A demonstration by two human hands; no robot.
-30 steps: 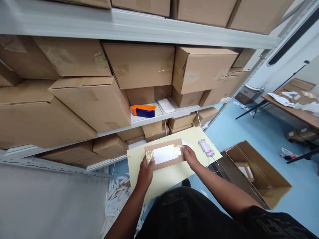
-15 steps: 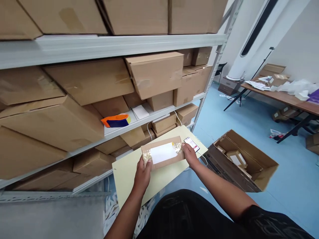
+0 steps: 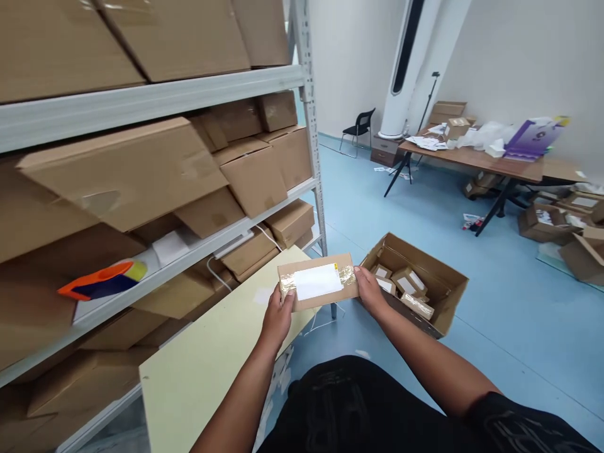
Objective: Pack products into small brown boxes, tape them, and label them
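Observation:
Between my hands is a flat cardboard box point(image 3: 317, 283) with a white label, a small yellow mark and shiny clear tape at both ends. My left hand point(image 3: 278, 313) grips its left end, thumb on top. At the right end my right hand point(image 3: 370, 289) is closed on the edge; most of its fingers are hidden beneath. The box is held above the right end of a pale yellow board point(image 3: 212, 352). Just beyond my right hand stands a large open carton point(image 3: 446, 302) on the floor, with several small taped packages point(image 3: 409, 282) inside.
Metal shelving point(image 3: 155, 94) packed with cardboard boxes rises on the left. An orange and blue object point(image 3: 104, 281) lies on its middle shelf. Across the blue floor point(image 3: 500, 302) are a cluttered brown table point(image 3: 486, 162), a black chair point(image 3: 361, 126) and more open cartons point(image 3: 547, 223).
My view has turned right, so the shelving has shifted left. The held box has moved right, off the board's middle and closer to the large carton. Both hands keep their grip.

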